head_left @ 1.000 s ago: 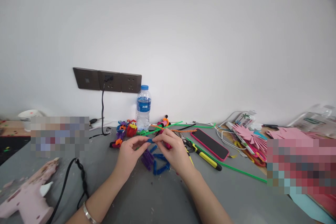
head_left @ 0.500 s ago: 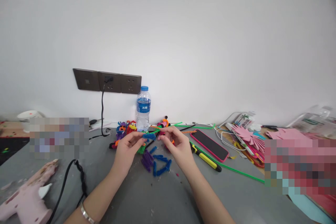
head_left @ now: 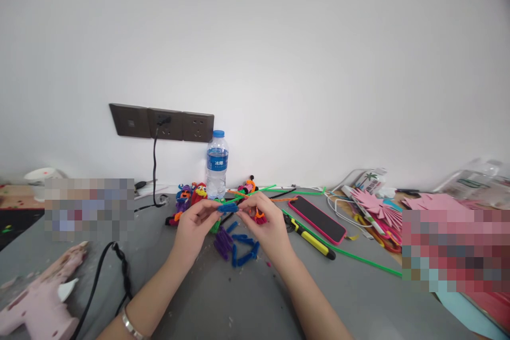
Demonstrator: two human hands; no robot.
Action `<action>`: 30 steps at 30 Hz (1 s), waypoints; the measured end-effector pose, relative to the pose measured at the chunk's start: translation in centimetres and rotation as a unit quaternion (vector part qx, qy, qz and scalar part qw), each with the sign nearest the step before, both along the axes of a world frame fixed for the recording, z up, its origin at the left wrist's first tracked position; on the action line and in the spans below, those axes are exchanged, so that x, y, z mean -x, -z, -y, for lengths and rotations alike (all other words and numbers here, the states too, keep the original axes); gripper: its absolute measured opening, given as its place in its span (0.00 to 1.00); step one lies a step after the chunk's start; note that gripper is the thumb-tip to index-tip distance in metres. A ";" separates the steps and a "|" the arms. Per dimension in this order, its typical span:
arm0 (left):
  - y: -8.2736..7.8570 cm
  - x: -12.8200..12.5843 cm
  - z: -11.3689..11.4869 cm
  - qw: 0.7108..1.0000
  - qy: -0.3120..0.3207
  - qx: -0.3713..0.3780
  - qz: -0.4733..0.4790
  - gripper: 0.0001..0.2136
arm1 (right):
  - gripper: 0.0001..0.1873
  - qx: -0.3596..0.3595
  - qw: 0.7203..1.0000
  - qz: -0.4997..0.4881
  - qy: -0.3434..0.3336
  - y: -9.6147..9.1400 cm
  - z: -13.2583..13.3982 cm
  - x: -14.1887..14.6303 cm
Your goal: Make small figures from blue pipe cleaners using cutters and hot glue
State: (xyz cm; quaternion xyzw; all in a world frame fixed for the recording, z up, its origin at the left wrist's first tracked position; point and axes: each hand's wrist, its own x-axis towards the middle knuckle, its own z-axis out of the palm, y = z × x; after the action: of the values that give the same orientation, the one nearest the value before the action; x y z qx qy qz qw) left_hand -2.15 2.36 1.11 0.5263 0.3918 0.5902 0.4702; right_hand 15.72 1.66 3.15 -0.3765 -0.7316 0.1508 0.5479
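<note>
My left hand (head_left: 196, 226) and my right hand (head_left: 266, 226) meet above the grey table (head_left: 247, 303). Both pinch a short blue pipe-cleaner piece (head_left: 228, 207) held crosswise between the fingertips. My right hand also curls round a small red and orange fuzzy piece (head_left: 260, 217). Just below the hands lie cut blue pipe-cleaner bits (head_left: 244, 248) and purple ones (head_left: 222, 240). Behind the hands stand small pipe-cleaner figures (head_left: 191, 196).
A water bottle (head_left: 217, 164) stands by the wall under the sockets (head_left: 161, 123). A pink-cased phone (head_left: 317, 219), yellow-handled pliers (head_left: 308, 236) and long green stems (head_left: 358, 257) lie right. A pink glue gun (head_left: 37, 297) with black cable (head_left: 99, 281) lies left. Pink paper cutouts (head_left: 376, 207) sit far right.
The hands came apart with the left one holding the blue piece, then the right hand's fingertips returned to its end. The camera view barely shifted.
</note>
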 end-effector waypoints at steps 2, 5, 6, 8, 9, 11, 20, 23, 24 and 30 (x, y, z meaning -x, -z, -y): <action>0.0 0.0 0.0 1.000 0.005 -0.004 -0.003 0.06 | 0.04 0.001 1.000 -0.009 0.000 0.0 0.0 0.0; 0.1 -0.1 0.0 1.000 0.012 -0.008 -0.009 0.06 | 0.05 0.008 1.000 -0.025 0.002 -0.1 0.1 0.0; 0.2 -0.2 0.0 1.000 0.016 -0.008 -0.011 0.06 | 0.04 0.013 0.999 -0.030 0.003 -0.2 0.1 0.0; 0.2 -0.2 0.0 1.000 0.024 -0.011 -0.013 0.06 | 0.04 0.027 0.999 -0.040 0.000 -0.2 0.0 0.0; 0.3 -0.2 0.0 0.999 0.026 -0.012 -0.015 0.06 | 0.04 0.036 0.998 -0.045 -0.002 -0.2 0.0 0.0; 0.2 -0.2 0.0 0.999 0.023 -0.015 -0.019 0.06 | 0.03 0.059 0.997 -0.055 -0.009 -0.2 0.0 0.0; 0.1 -0.2 0.2 0.998 0.003 -0.044 -0.046 0.05 | 0.08 0.184 0.976 -0.109 -0.026 0.1 -0.3 0.0; 0.3 -0.1 0.2 0.997 0.000 -0.055 -0.060 0.05 | 0.10 0.210 0.970 -0.120 -0.039 0.0 -0.3 -0.1; 0.4 -0.1 0.2 0.996 -0.001 -0.058 -0.066 0.05 | 0.10 0.214 0.968 -0.123 -0.042 -0.1 -0.3 -0.1; 0.6 0.1 0.3 0.993 -0.016 -0.084 -0.085 0.05 | 0.12 0.234 0.959 -0.145 -0.063 -0.3 -0.1 -0.1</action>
State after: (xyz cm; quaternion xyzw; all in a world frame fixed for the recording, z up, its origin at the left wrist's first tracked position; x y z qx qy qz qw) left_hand -2.28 2.08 0.55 0.6059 0.3878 0.5819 0.3793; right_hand 15.86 1.77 3.49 -0.4212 -0.6111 0.4052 0.5338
